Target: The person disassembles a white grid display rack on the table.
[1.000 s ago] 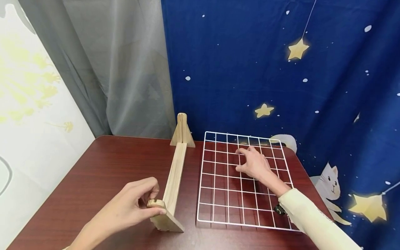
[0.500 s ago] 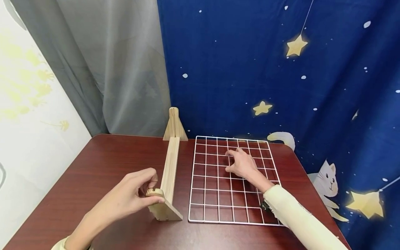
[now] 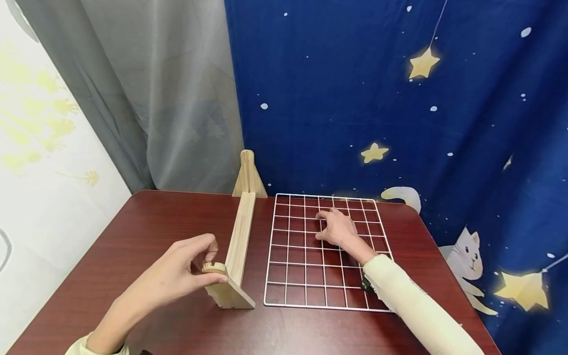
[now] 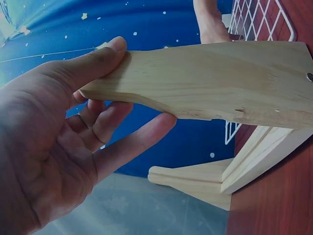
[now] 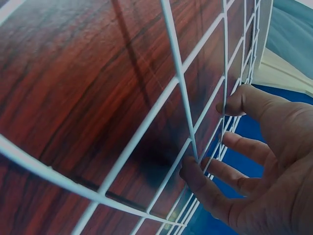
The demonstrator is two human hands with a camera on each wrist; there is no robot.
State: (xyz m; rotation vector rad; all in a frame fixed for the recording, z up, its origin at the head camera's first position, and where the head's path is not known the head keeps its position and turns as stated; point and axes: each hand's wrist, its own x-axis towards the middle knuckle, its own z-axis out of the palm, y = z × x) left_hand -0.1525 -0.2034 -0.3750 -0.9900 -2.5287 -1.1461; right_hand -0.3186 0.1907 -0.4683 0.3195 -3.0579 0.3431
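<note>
My left hand (image 3: 173, 271) pinches the rounded, notched top of the near end piece of a pale wooden stand (image 3: 240, 231). In the left wrist view, the thumb lies on one face of the board (image 4: 210, 81) and fingers touch its other side. A long bar joins this end piece to a similar upright (image 3: 249, 175) at the far end. My right hand (image 3: 339, 229) grips a white wire grid panel (image 3: 328, 308) near its middle. The right wrist view shows thumb and fingertips reaching through the openings around the wires (image 5: 178, 78). Whether the panel touches the table everywhere cannot be told.
The dark red wooden table (image 3: 159, 217) carries the stand, with the panel to its right. A blue star-patterned curtain (image 3: 319, 98) and a grey curtain (image 3: 186, 98) hang behind the table. A white patterned surface (image 3: 49, 172) stands at the left.
The wire panel has come down towards the table and shifted left, nearer the stand, with my right hand on it. My left hand keeps its hold on the stand. The head view has shifted slightly.
</note>
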